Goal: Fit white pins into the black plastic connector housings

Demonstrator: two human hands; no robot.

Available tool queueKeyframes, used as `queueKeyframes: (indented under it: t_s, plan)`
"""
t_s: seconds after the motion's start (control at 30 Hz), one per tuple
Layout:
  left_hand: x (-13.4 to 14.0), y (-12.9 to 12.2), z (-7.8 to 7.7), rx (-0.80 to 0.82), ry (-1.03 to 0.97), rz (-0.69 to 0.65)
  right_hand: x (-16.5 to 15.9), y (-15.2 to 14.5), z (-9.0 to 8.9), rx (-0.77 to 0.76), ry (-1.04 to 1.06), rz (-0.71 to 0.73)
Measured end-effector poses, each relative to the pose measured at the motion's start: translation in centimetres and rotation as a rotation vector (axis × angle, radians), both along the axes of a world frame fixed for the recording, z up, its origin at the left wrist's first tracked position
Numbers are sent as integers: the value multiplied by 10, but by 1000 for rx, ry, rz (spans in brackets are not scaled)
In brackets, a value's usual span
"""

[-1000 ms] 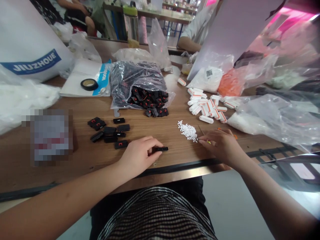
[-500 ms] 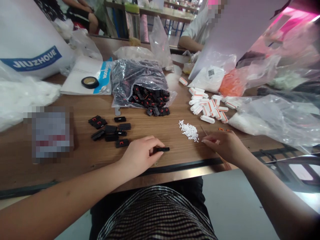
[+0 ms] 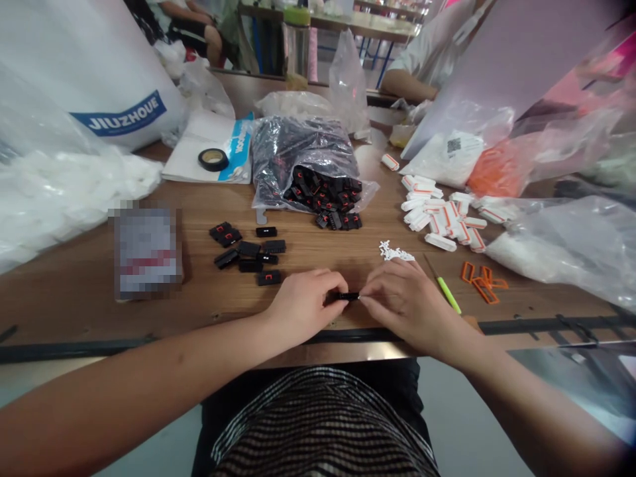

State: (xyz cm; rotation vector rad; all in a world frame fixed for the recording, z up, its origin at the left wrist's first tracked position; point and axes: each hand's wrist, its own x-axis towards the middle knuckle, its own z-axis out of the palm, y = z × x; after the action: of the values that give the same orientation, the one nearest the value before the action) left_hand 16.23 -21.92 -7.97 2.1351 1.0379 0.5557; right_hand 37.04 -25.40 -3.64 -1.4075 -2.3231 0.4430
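Observation:
My left hand (image 3: pixel 303 301) pinches a black connector housing (image 3: pixel 349 296) between thumb and fingertips, just above the table's front edge. From the other side, my right hand (image 3: pixel 415 305) has thumb and forefinger closed on a tiny white plug (image 3: pixel 360 297) at the housing's right end. Whether the plug sits in a hole is too small to tell. Behind the right hand lies a pile of white plugs (image 3: pixel 395 253), partly covered by it. Several more black housings (image 3: pixel 250 249) lie loose to the left of my hands.
A pick with a yellow-green handle (image 3: pixel 449 295) and orange frames (image 3: pixel 483 283) lie at right. White-and-orange connectors (image 3: pixel 437 212) are heaped behind. An open plastic bag (image 3: pixel 298 142) spills black housings. Black tape (image 3: pixel 213 159) rests on a folded sack. A person's arm (image 3: pixel 407 85) shows across the table.
My right hand has moved left from beside the plug pile to the housing, uncovering the pick and orange frames. My left hand still holds the housing. The whole view has shifted.

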Motion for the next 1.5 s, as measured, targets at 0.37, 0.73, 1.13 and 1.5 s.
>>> queueKeyframes:
  t_s: [0.37,0.73,1.13,1.5]
  plan:
    - [0,0,-1,8,21,7,-14,10,-3,-49,-118,60]
    - [2,2,1,-23,-26,39,-16,-5,-7,290,-244,80]
    - [1,1,-5,-5,-8,44,66,-3,-11,171,-205,-319]
    - [1,2,-4,-4,-11,34,99,6,-20,-86,-252,-384]
